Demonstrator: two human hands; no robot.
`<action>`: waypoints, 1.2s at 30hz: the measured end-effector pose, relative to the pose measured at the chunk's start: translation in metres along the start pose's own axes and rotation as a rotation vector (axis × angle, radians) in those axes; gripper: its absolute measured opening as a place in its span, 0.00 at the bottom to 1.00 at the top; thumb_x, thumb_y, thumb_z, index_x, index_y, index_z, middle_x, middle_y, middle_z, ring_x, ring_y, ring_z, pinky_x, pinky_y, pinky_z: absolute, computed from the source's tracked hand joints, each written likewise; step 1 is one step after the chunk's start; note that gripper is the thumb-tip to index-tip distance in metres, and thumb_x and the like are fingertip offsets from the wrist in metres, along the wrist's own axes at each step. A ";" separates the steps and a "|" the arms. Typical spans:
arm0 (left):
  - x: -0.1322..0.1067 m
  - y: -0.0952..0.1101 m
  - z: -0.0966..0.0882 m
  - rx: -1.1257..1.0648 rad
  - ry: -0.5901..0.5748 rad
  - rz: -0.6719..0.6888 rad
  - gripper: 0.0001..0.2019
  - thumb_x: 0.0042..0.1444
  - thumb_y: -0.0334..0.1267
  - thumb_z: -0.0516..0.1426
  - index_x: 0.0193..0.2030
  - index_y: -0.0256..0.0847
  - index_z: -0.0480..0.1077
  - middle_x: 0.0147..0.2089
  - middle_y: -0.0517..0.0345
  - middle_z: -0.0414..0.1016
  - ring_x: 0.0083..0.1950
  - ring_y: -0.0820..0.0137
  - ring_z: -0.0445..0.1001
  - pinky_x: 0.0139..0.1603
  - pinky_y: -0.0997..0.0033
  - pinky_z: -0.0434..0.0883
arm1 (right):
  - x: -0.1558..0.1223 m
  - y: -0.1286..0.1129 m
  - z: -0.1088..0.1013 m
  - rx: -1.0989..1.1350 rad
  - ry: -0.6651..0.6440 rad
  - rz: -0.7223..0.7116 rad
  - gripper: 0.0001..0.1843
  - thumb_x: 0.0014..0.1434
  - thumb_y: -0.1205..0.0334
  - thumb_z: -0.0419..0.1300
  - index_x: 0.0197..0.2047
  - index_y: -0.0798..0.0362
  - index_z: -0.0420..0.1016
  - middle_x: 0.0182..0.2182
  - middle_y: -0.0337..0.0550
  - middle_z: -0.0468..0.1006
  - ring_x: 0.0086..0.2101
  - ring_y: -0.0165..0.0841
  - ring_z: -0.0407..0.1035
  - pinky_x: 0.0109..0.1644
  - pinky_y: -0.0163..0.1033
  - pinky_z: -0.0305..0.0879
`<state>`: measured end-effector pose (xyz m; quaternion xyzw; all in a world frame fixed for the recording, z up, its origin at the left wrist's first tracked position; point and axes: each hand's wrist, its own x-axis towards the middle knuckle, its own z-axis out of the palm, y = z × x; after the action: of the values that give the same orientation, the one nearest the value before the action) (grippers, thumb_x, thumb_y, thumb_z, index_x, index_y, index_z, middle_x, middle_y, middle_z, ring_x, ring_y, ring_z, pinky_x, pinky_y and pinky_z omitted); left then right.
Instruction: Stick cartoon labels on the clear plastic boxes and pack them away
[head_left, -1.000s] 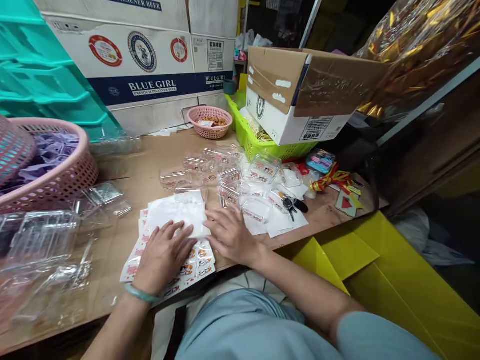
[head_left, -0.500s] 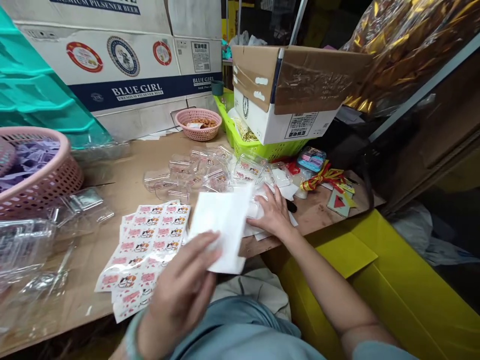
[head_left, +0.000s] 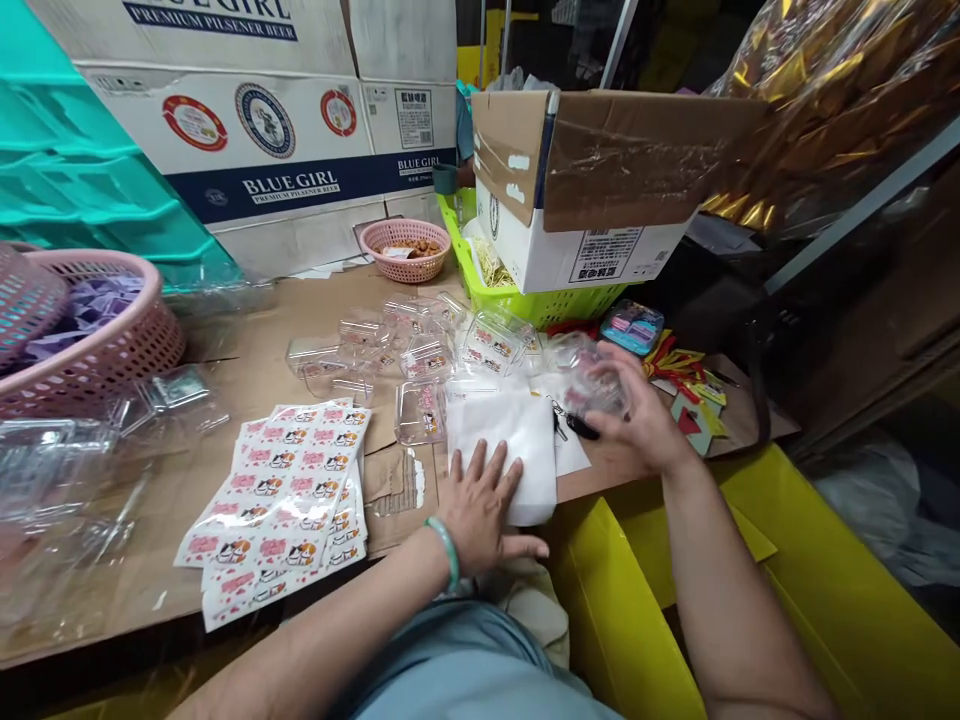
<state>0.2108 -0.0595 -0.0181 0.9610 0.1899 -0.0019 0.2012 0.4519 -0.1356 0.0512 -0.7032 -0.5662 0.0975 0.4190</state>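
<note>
My left hand [head_left: 487,500], with a green bangle at its wrist, lies flat with fingers spread on a white square sheet or stack [head_left: 506,420] near the table's front edge. My right hand [head_left: 637,410] grips a clear plastic box [head_left: 589,385], blurred by motion, with something reddish showing on or through it. Right behind the white sheets are several clear plastic boxes [head_left: 424,345] bearing pink and cat stickers; one such box [head_left: 420,410] stands just left of the sheets. Sheets of cat stickers [head_left: 285,490] lie farther left. A black key fob [head_left: 581,427] is under my right hand.
A pink basket [head_left: 142,330] of purple pieces and more clear packaging [head_left: 52,470] are at left. A small pink basket [head_left: 405,262], a green basket [head_left: 536,308] and a carton [head_left: 517,235] stand at the back. A yellow box [head_left: 615,600] is below the table's right edge.
My left hand has set the white sheets down on the table to the right and now rests flat on them. My right hand has moved right and taken hold of a clear box.
</note>
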 end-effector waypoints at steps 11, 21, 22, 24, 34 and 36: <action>-0.026 -0.022 0.000 -0.034 0.265 0.114 0.28 0.60 0.52 0.53 0.60 0.31 0.64 0.64 0.36 0.63 0.67 0.52 0.60 0.66 0.50 0.59 | -0.022 0.013 0.091 -0.597 -0.100 -0.096 0.37 0.47 0.47 0.67 0.58 0.53 0.66 0.68 0.54 0.52 0.67 0.56 0.39 0.64 0.66 0.46; -0.164 -0.161 -0.081 0.072 0.518 -0.971 0.42 0.43 0.56 0.64 0.61 0.32 0.62 0.54 0.34 0.70 0.57 0.43 0.67 0.55 0.46 0.65 | -0.026 -0.019 0.104 -0.466 0.155 -0.313 0.51 0.50 0.40 0.65 0.68 0.54 0.49 0.66 0.63 0.54 0.67 0.57 0.40 0.66 0.68 0.39; -0.179 -0.172 -0.084 -0.005 0.452 -1.035 0.44 0.42 0.56 0.65 0.63 0.32 0.60 0.51 0.37 0.72 0.53 0.46 0.70 0.51 0.49 0.67 | -0.027 -0.027 0.111 -0.448 0.198 -0.346 0.47 0.51 0.43 0.65 0.66 0.54 0.53 0.64 0.63 0.59 0.66 0.57 0.44 0.66 0.67 0.42; -0.202 -0.185 -0.085 -0.204 0.422 -1.056 0.42 0.43 0.53 0.64 0.63 0.34 0.60 0.40 0.48 0.75 0.42 0.56 0.74 0.44 0.58 0.70 | -0.027 -0.047 0.129 -0.409 0.252 -0.405 0.38 0.54 0.50 0.66 0.63 0.53 0.59 0.60 0.60 0.65 0.64 0.56 0.51 0.64 0.66 0.47; -0.191 -0.139 -0.059 -1.524 1.130 -0.853 0.24 0.36 0.49 0.70 0.29 0.38 0.63 0.24 0.63 0.72 0.24 0.74 0.70 0.27 0.74 0.69 | -0.042 -0.183 0.269 -0.079 -0.269 -0.637 0.33 0.57 0.55 0.62 0.63 0.55 0.61 0.62 0.55 0.63 0.64 0.49 0.52 0.66 0.60 0.52; -0.190 -0.130 -0.057 -1.683 1.104 -0.797 0.23 0.37 0.48 0.70 0.32 0.38 0.64 0.27 0.62 0.73 0.27 0.74 0.72 0.31 0.73 0.71 | -0.040 -0.184 0.284 -0.122 -0.357 -0.673 0.29 0.58 0.64 0.60 0.63 0.53 0.62 0.63 0.52 0.63 0.64 0.48 0.53 0.66 0.61 0.51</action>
<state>-0.0171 0.0036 -0.0007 0.2520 0.4936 0.4968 0.6679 0.1330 -0.0333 -0.0125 -0.4736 -0.8341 0.0414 0.2798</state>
